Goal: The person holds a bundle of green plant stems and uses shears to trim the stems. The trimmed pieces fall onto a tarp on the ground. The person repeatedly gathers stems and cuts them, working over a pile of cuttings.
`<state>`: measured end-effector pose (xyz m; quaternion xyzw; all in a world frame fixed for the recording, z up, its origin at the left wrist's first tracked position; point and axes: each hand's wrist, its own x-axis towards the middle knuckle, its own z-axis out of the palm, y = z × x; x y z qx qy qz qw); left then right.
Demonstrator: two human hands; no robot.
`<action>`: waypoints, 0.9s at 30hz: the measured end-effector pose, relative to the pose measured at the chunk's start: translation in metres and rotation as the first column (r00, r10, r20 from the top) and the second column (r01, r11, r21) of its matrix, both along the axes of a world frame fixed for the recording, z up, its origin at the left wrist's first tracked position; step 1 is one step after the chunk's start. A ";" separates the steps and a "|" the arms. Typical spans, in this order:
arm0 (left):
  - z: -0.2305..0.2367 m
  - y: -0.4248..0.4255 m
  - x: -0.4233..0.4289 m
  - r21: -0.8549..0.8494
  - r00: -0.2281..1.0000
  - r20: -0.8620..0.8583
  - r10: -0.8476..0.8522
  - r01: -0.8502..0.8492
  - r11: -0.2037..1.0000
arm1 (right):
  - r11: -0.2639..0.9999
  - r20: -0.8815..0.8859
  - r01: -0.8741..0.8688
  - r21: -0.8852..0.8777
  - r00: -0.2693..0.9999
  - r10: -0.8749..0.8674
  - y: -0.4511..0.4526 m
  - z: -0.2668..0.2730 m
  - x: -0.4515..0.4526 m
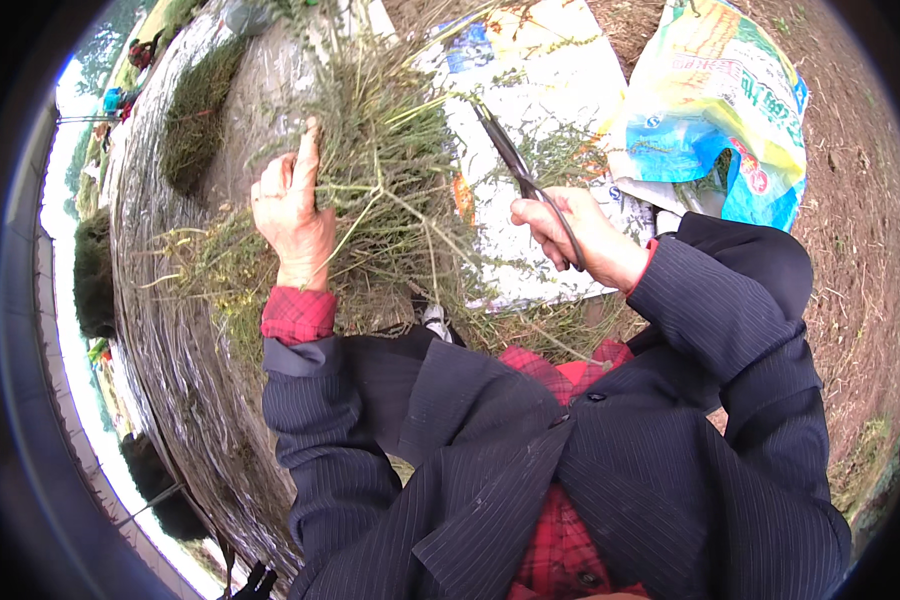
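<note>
My right hand (570,229) holds a pair of dark metal scissors (511,154), its fingers in the handle loops. The blades point up and left, with their tips at a thin green stem. My left hand (296,206) is at the left edge of a large heap of cut, dry-looking plant stalks (397,165), index finger extended upward. Whether its curled fingers hold a stem cannot be told. A branching pale stem (379,187) lies between the hands. Under the scissors lies a flattened printed sack (495,262), strewn with small plant bits.
A blue, yellow and white printed sack (712,112) stands at the upper right, with plant material inside. Dark plant bundles (199,112) rest on silvery sheeting (195,300) at the left. People (116,101) are far off at the upper left. A shoe (435,321) shows below the heap.
</note>
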<state>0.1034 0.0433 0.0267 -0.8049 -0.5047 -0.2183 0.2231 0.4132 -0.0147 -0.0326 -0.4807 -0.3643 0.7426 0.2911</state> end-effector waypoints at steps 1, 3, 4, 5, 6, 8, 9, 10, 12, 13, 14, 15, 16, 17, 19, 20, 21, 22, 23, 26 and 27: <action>0.000 -0.001 0.002 0.044 1.000 0.003 -0.019 0.019 0.999 | 1.000 -0.013 0.007 -0.008 1.000 -0.007 -0.004 -0.003 0.001; 0.001 -0.002 0.003 0.005 1.000 0.025 0.005 -0.005 1.000 | 0.999 -0.036 -0.017 0.034 0.999 0.018 -0.007 -0.003 0.005; 0.001 -0.001 0.001 0.016 0.999 0.032 -0.016 0.016 1.000 | 0.999 -0.061 -0.013 0.042 0.998 0.015 -0.009 -0.004 0.007; 0.000 0.001 -0.001 0.018 0.999 0.047 -0.014 0.013 1.000 | 0.999 -0.037 0.006 0.036 0.999 -0.004 -0.010 -0.004 0.010; 0.002 0.001 -0.005 0.022 0.998 0.055 -0.007 0.005 1.000 | 0.999 -0.020 0.019 0.032 1.000 -0.018 -0.010 -0.003 0.011; 0.003 0.000 -0.009 0.030 0.997 0.078 -0.008 0.006 1.000 | 0.995 0.042 0.064 0.071 0.997 -0.068 -0.015 -0.005 0.013; 0.002 -0.001 -0.011 0.027 0.996 0.085 0.000 -0.003 1.000 | 0.994 0.026 0.079 0.079 0.996 -0.082 -0.016 -0.008 0.017; 0.001 -0.001 -0.015 0.024 0.996 0.092 0.009 -0.011 1.000 | 0.988 0.023 0.111 0.109 0.993 -0.114 -0.014 -0.012 0.017; 0.001 0.001 -0.018 0.011 0.992 0.128 0.008 -0.009 1.000 | 0.976 0.003 0.166 0.138 0.986 -0.168 -0.011 -0.017 0.018; -0.002 0.002 -0.018 0.007 0.988 0.153 -0.005 0.004 1.000 | 0.972 -0.013 0.190 0.138 0.982 -0.191 -0.007 -0.020 0.019; -0.004 0.003 -0.018 0.003 0.984 0.178 -0.018 0.018 1.000 | 0.967 -0.029 0.214 0.139 0.977 -0.212 -0.003 -0.022 0.019; -0.003 0.002 -0.017 0.001 0.979 0.202 -0.030 0.030 1.000 | 0.976 -0.014 0.182 0.121 0.983 -0.182 0.004 -0.025 0.021; 0.000 0.000 -0.013 -0.019 0.977 0.212 -0.027 0.031 0.999 | 0.983 0.000 0.149 0.104 0.989 -0.150 0.011 -0.028 0.022; 0.002 -0.002 -0.012 -0.016 0.979 0.199 -0.038 0.042 0.999 | 0.989 0.013 0.117 0.086 0.993 -0.118 0.017 -0.029 0.022; 0.000 -0.002 -0.011 -0.010 0.982 0.178 -0.062 0.064 0.998 | 0.982 0.019 0.138 0.131 0.990 -0.142 0.025 -0.025 0.022; -0.003 -0.001 -0.010 0.004 0.982 0.172 -0.082 0.083 0.997 | 0.978 0.017 0.151 0.147 0.988 -0.155 0.030 -0.025 0.024; -0.004 -0.002 -0.011 -0.008 0.984 0.159 -0.077 0.079 0.997 | 0.974 0.015 0.161 0.161 0.986 -0.165 0.035 -0.024 0.024; -0.005 -0.003 -0.012 -0.021 0.987 0.147 -0.071 0.075 0.997 | 0.964 -0.010 0.205 0.167 0.978 -0.206 0.038 -0.022 0.024; -0.006 -0.004 -0.012 -0.033 0.989 0.136 -0.065 0.070 0.997 | 0.962 -0.002 0.215 0.167 0.976 -0.217 0.040 -0.021 0.026; -0.004 -0.008 -0.010 -0.064 0.986 0.139 -0.087 0.096 0.993 | 0.957 -0.033 0.246 0.156 0.969 -0.244 0.041 -0.023 0.028; -0.007 -0.006 -0.011 -0.069 0.986 0.135 -0.092 0.102 0.992 | 0.961 -0.019 0.246 0.126 0.969 -0.246 0.038 -0.029 0.032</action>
